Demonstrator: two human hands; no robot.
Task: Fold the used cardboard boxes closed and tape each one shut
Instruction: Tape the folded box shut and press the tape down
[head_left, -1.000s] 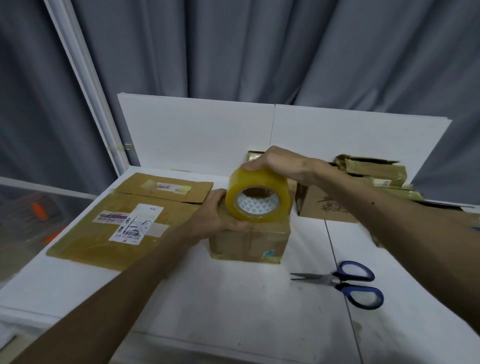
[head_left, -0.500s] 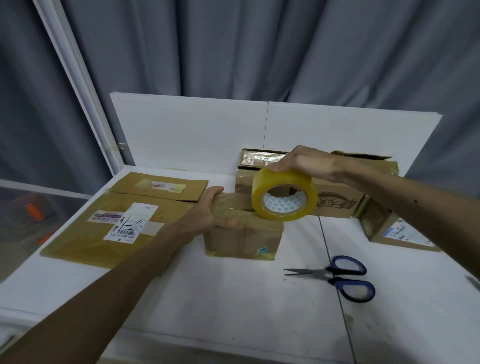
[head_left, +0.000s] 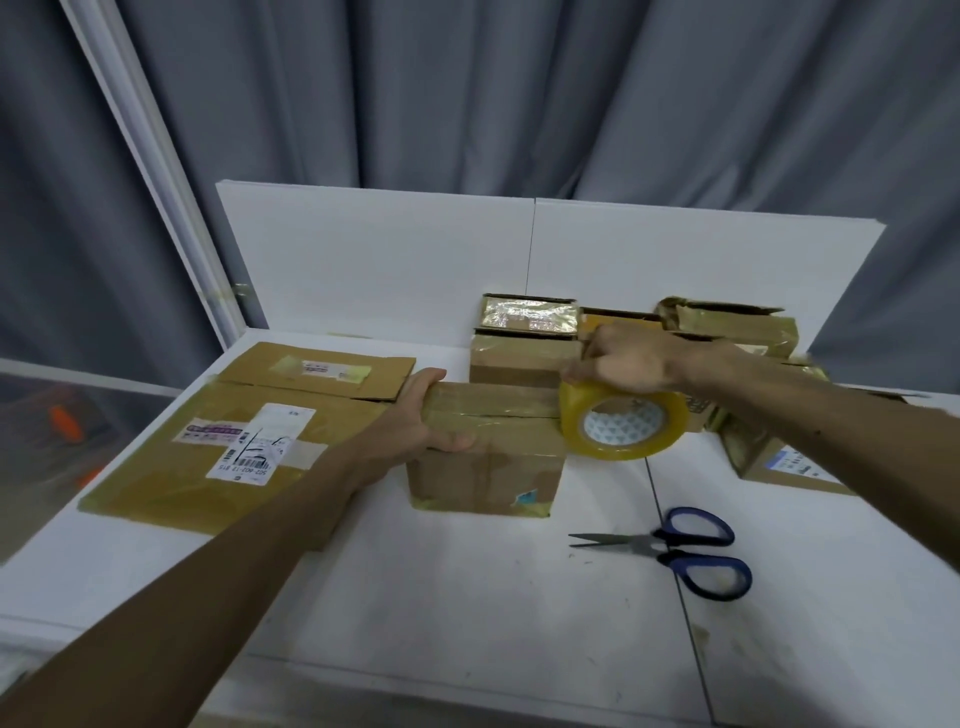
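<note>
A small brown cardboard box (head_left: 488, 467) stands in the middle of the white table, flaps folded shut, a strip of clear tape along its top seam. My left hand (head_left: 421, 415) grips the box's left end, thumb on the front face and fingers over the top. My right hand (head_left: 623, 361) holds a yellowish roll of packing tape (head_left: 623, 423) from above at the box's right top edge, past the corner.
Blue-handled scissors (head_left: 680, 551) lie on the table (head_left: 467, 597) right of the box's front. Flattened cardboard boxes (head_left: 208, 452) with shipping labels lie at the left. More boxes (head_left: 524, 343) stand behind and to the right (head_left: 779, 462), before a white back panel.
My right hand has drawn the tape roll rightwards along the box top, from above its middle to beyond its right edge. My left hand has stayed on the box's left end.
</note>
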